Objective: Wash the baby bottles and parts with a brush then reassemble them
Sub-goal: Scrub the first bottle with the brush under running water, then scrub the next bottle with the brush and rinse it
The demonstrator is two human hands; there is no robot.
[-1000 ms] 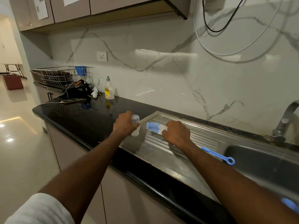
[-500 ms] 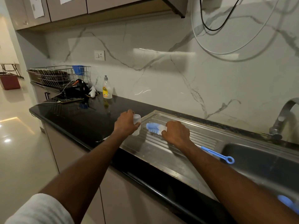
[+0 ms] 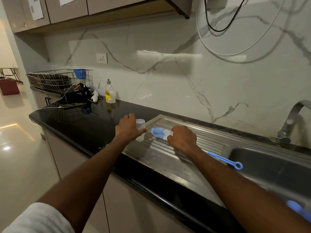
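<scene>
A clear plastic baby bottle [image 3: 140, 126] stands upright at the left end of the steel drainboard [image 3: 161, 158]. My left hand [image 3: 128, 127] grips it from the left, thumb across its front. A blue and white bottle brush [image 3: 159, 132] lies on the drainboard with its bristles pointing at the bottle. My right hand [image 3: 183, 138] covers the brush just behind the bristles, fingers curled round it. Its blue handle with a ring end [image 3: 235, 164] sticks out behind my wrist.
The sink basin [image 3: 269, 167] and tap [image 3: 292, 118] are to the right. A blurred blue object [image 3: 296, 210] sits at the lower right. On the black counter [image 3: 80, 125] stand a dish soap bottle [image 3: 110, 92] and a wire dish rack [image 3: 58, 79].
Both hands stay on the bottle and brush in nearly the same place. Only the camera view has shifted slightly.
</scene>
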